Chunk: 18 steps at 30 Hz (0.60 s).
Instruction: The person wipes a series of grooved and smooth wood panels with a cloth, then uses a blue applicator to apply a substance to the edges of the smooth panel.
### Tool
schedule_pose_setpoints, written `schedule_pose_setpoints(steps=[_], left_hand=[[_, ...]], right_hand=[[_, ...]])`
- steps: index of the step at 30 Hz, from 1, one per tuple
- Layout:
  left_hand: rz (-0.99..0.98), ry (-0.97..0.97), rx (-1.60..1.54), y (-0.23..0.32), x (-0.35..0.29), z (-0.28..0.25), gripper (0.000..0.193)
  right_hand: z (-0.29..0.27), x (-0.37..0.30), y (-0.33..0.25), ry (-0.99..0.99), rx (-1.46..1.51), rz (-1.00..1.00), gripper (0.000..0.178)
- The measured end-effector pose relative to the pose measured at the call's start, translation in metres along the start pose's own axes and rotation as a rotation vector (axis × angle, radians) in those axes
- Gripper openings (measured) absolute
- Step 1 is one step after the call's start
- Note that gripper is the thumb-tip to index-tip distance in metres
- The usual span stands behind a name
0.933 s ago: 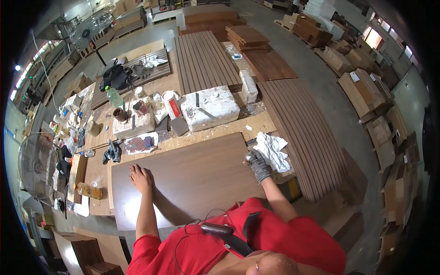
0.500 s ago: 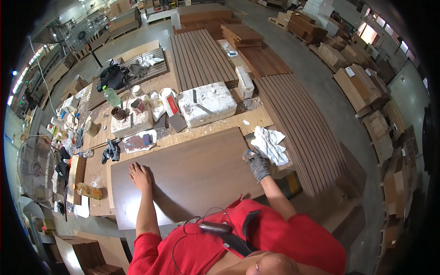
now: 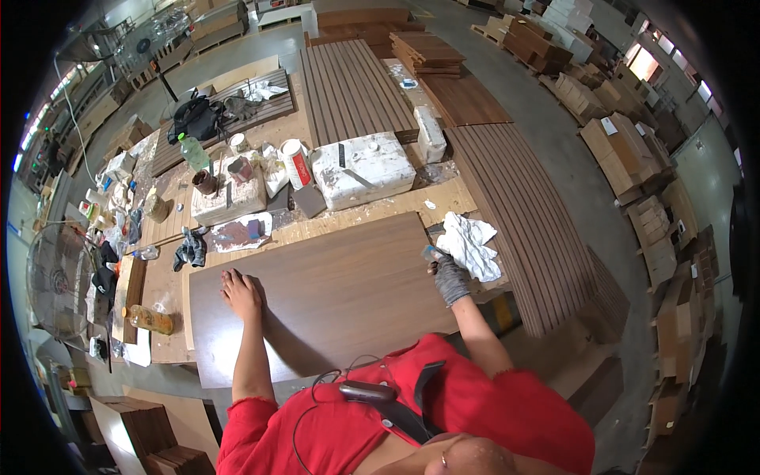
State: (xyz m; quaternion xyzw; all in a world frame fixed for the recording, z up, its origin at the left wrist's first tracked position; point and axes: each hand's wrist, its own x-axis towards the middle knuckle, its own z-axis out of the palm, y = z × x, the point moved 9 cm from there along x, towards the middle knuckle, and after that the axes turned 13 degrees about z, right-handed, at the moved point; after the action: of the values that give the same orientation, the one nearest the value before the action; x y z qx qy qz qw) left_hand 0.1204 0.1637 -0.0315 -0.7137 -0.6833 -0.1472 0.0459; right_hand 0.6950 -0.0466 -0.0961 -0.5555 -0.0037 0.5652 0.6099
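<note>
A wide brown wood-grain panel [image 3: 340,293] lies flat on the worktable in front of me. My left hand [image 3: 241,294] is bare and rests on the panel's left part, fingers stretched out. At the panel's right edge, my right hand [image 3: 451,281] wears a grey knit glove. Its fingers are closed round a small pale-blue piece [image 3: 431,253], mostly hidden by the grip, so its kind is unclear. Just beyond that hand lies a crumpled white cloth [image 3: 469,244].
Behind the panel stand a paint-spotted white block [image 3: 362,170], a white-and-red container [image 3: 296,162] and a green bottle [image 3: 192,150]. A grey glove [image 3: 190,249] and a bottle of amber liquid [image 3: 150,319] are left. Slatted boards [image 3: 526,229] run along the right.
The whole view has shifted slightly. My right hand stays by the panel's right edge, with the blue piece tilted a little differently. The left hand remains flat on the panel.
</note>
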Motion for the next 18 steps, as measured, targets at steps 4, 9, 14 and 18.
schedule_pose_setpoints(steps=[4, 9, 14, 18], left_hand=[[0.004, 0.01, -0.018, 0.004, 0.002, 0.002, 0.053], [0.001, 0.019, -0.008, 0.002, 0.002, 0.002, 0.053], [0.007, 0.03, -0.006, 0.002, 0.001, 0.001, 0.053], [0.014, 0.032, -0.004, 0.002, 0.001, 0.003, 0.053]], right_hand=[[0.008, 0.01, 0.004, 0.0, -0.045, -0.072, 0.029], [0.011, 0.014, 0.011, -0.063, 0.098, -0.015, 0.031], [0.017, -0.001, 0.004, -0.144, 0.199, -0.021, 0.021], [0.015, -0.007, -0.001, -0.149, 0.248, -0.002, 0.022]])
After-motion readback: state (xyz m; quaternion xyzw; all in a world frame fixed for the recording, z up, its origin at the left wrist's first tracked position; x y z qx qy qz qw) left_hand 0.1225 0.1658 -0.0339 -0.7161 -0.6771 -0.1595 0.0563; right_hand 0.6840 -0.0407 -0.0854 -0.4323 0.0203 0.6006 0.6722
